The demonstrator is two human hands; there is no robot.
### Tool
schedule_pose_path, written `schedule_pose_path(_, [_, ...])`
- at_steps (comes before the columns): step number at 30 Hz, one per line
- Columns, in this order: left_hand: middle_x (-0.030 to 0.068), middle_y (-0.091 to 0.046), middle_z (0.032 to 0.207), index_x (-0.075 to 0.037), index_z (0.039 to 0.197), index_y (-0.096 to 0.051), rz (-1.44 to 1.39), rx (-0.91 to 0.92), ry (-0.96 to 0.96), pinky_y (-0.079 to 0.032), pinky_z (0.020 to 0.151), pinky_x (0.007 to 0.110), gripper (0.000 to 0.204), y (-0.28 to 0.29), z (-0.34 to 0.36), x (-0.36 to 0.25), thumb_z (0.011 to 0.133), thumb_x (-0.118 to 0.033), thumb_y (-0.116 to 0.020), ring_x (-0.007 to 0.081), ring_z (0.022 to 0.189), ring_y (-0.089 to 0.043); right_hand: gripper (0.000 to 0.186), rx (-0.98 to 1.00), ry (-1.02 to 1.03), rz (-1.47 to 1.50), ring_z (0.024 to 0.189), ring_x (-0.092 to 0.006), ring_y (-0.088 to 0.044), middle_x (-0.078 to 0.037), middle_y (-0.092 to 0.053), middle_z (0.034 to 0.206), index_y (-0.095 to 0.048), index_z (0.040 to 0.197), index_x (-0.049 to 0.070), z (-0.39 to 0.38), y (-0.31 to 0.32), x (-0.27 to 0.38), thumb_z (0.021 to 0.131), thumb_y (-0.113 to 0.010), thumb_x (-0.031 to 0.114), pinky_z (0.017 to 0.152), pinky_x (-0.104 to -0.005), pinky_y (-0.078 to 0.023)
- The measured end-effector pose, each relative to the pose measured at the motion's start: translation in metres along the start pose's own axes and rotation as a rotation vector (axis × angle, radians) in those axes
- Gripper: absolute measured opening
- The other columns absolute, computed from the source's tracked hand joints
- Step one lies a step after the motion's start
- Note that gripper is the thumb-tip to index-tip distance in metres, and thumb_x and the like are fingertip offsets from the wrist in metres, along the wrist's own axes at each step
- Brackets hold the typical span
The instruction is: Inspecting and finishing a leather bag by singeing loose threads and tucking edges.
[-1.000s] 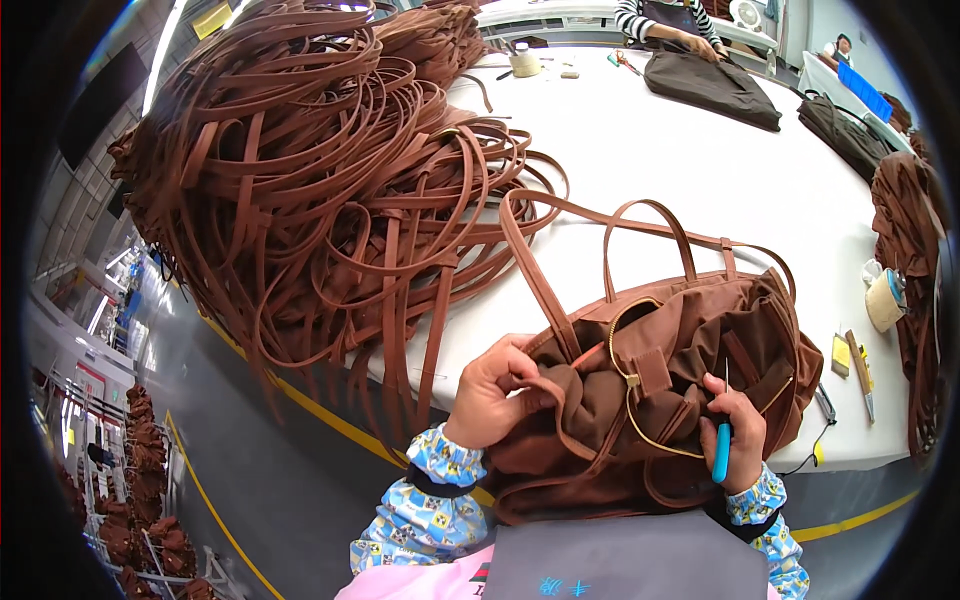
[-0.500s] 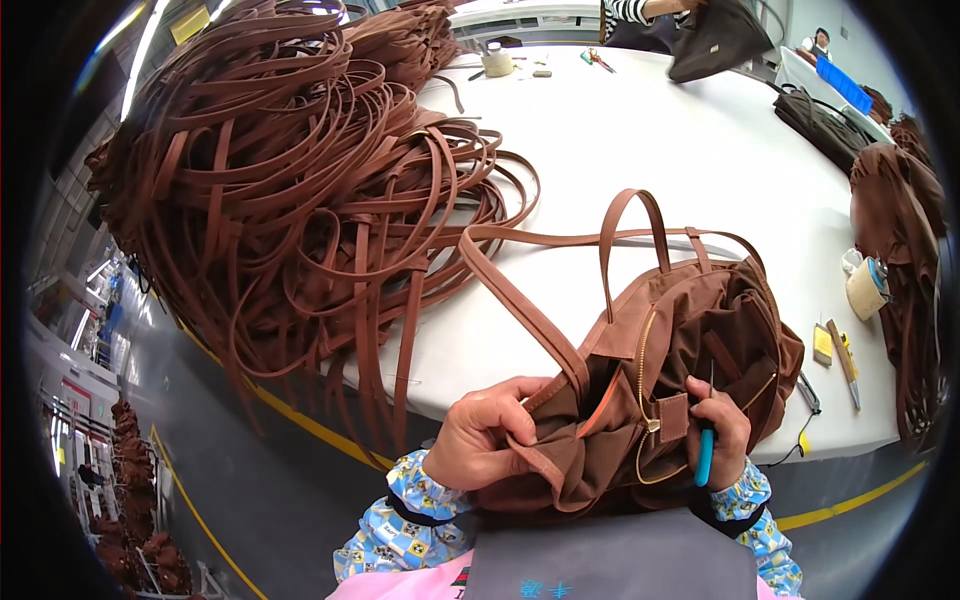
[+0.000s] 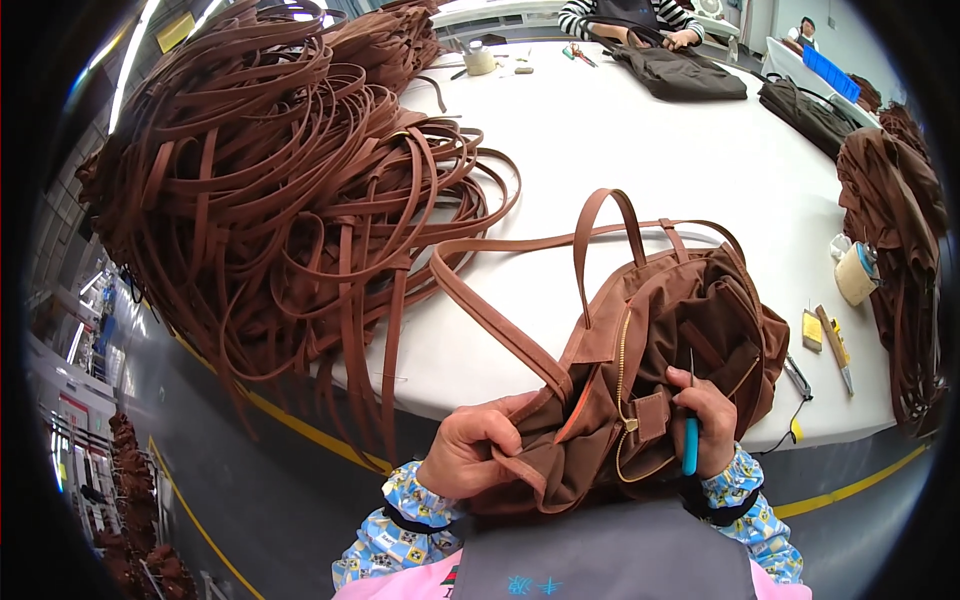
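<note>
A brown fabric handbag (image 3: 590, 440) lies at the table's near edge, its mouth spread and a gold zipper (image 3: 622, 370) showing. My left hand (image 3: 470, 445) pinches the trimmed edge on the bag's left side, close to the base of a strap (image 3: 500, 335). An orange-red strip (image 3: 575, 410) shows in a fold just right of those fingers. In my right hand (image 3: 712, 420) is a slim turquoise-handled tool (image 3: 691, 445), its thin dark tip pointing up over the bag's inside. The fingers curl around it beside the zipper's brown end tab (image 3: 652, 415). Exactly what kind of tool it is, I cannot make out.
Brown bags with long straps form a large heap (image 3: 270, 190) at the left. On the right are a thread cone (image 3: 857, 275), a yellow block (image 3: 811, 330), a wooden-handled tool (image 3: 835, 340) and snips (image 3: 797, 375). Across the white table (image 3: 560, 130), another person handles a dark bag (image 3: 680, 75).
The view has shifted slightly, moving the scene left. Both my hands keep their holds on the bag and the tool. Across the table, the dark bag has come down onto the surface.
</note>
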State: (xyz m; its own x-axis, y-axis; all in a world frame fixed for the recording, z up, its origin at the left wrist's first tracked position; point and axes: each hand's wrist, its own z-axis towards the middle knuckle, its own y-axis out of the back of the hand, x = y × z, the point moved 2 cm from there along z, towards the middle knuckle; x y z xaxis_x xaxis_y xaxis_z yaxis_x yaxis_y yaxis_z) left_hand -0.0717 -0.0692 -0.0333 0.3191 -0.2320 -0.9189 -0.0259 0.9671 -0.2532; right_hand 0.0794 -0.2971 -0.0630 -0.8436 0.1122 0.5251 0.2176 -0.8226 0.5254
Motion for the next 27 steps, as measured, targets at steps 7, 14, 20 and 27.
schedule_pose_path(7, [0.0071,-0.058,0.076,-0.004,0.073,-0.052,0.298,0.05,-0.043,-0.036,0.096,0.036,0.022,-0.008,0.008,-0.014,0.068,0.004,-0.072,0.0239,0.107,-0.053,0.032,-0.008,-0.002,-0.005,0.071,-0.0299,-0.061,-0.018,-0.062,0.101,-0.051,0.085,0.002,0.0,0.0,0.003,0.057,-0.055,-0.012,0.062,-0.0318,-0.049])
schedule_pose_path(14, [0.0107,-0.057,0.074,-0.005,0.071,-0.051,0.505,0.196,-0.128,-0.044,0.083,0.035,0.026,-0.027,0.014,-0.023,0.065,-0.006,-0.077,0.0323,0.08,-0.058,0.022,-0.121,-0.056,0.154,0.083,-0.028,-0.061,-0.019,-0.062,0.096,-0.051,0.086,0.001,0.034,0.04,0.045,0.069,-0.058,-0.009,0.076,-0.033,-0.048])
schedule_pose_path(20, [0.0228,-0.059,0.102,-0.006,0.069,-0.052,0.626,0.336,-0.183,-0.046,0.062,0.033,0.027,-0.038,0.018,-0.02,0.061,-0.011,-0.077,0.0309,0.07,-0.058,0.024,0.12,0.127,-0.013,0.088,-0.0309,-0.059,-0.01,-0.064,0.096,-0.056,0.084,0.004,0.068,0.035,0.05,0.062,-0.062,-0.003,0.078,-0.0367,-0.049])
schedule_pose_path(27, [0.0205,-0.061,0.1,-0.005,0.068,-0.054,0.527,0.457,-0.111,-0.045,0.065,0.036,0.021,-0.041,0.022,-0.023,0.06,-0.004,-0.073,0.0304,0.071,-0.059,0.016,0.126,0.134,0.223,0.082,-0.0248,-0.062,-0.007,-0.064,0.079,-0.056,0.077,0.003,0.072,0.021,0.026,0.065,-0.065,-0.002,0.082,-0.0372,-0.047])
